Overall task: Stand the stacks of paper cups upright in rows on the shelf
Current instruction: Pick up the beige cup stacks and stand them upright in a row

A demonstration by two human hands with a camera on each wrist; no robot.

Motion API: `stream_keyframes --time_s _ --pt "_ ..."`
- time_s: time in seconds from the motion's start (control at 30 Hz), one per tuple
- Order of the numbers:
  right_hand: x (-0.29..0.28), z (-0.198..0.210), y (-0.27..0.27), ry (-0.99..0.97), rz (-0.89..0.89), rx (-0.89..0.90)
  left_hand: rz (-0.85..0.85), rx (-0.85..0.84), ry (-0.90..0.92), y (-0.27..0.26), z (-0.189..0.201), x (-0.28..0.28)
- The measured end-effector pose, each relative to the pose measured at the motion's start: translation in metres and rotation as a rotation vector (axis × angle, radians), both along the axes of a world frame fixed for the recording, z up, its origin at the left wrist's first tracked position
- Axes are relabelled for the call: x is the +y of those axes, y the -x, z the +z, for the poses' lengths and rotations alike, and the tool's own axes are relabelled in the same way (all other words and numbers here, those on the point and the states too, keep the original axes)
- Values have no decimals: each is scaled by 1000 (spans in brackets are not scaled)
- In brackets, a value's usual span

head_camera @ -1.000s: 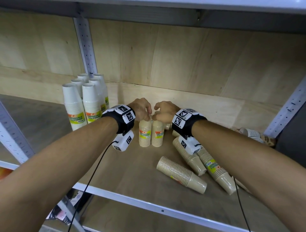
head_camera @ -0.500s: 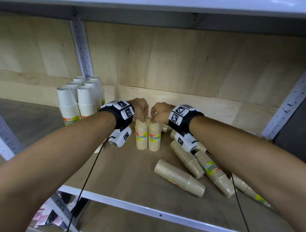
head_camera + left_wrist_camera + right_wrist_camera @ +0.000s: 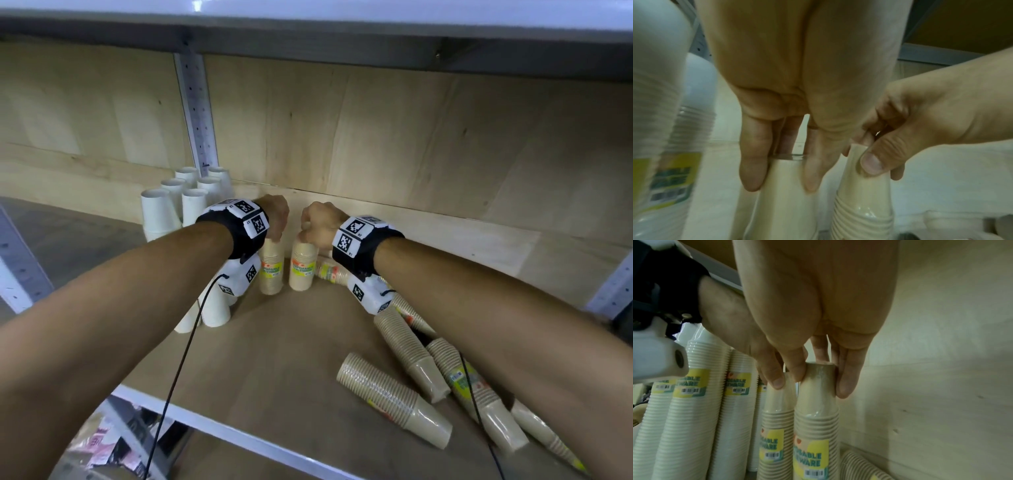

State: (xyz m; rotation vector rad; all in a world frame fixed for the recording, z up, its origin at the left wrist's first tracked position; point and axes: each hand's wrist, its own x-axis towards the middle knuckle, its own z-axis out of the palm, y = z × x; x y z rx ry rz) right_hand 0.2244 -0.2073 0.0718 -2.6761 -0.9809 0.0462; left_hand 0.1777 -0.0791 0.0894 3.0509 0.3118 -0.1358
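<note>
Two beige wrapped cup stacks stand upright side by side near the back of the wooden shelf [image 3: 274, 349]. My left hand [image 3: 275, 219] pinches the top of the left beige stack [image 3: 271, 270] [image 3: 785, 203], fingers and thumb curled round its top cup. My right hand [image 3: 317, 224] [image 3: 818, 379] grips the top of the right beige stack [image 3: 302, 269] [image 3: 816, 434] the same way. Several white cup stacks [image 3: 191, 209] [image 3: 690, 402] stand in rows to the left. Several beige stacks lie on their sides at the right, one near the front [image 3: 394, 394].
A perforated metal upright [image 3: 198, 113] runs up the back panel behind the white stacks. The shelf above [image 3: 308, 37] hangs low overhead. A white front rail [image 3: 219, 425] edges the shelf. Cables trail from both wrist cameras.
Both hands have kept hold of the two beige stacks, which stand slightly further apart and closer to the white stacks. The camera has shifted, showing more of the fallen stacks.
</note>
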Motion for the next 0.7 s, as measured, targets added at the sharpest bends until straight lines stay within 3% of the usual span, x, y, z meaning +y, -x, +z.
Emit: stream_keyframes --time_s 0.2,0.4,0.7 --pt "30 -13 -5 39 13 -5 125 -54 18 -7 -19 10" --pt "40 -22 -12 32 72 4 129 -68 -51 -13 -26 10" --pt "28 -16 -11 -18 91 10 150 -142 -5 -13 -28 18"
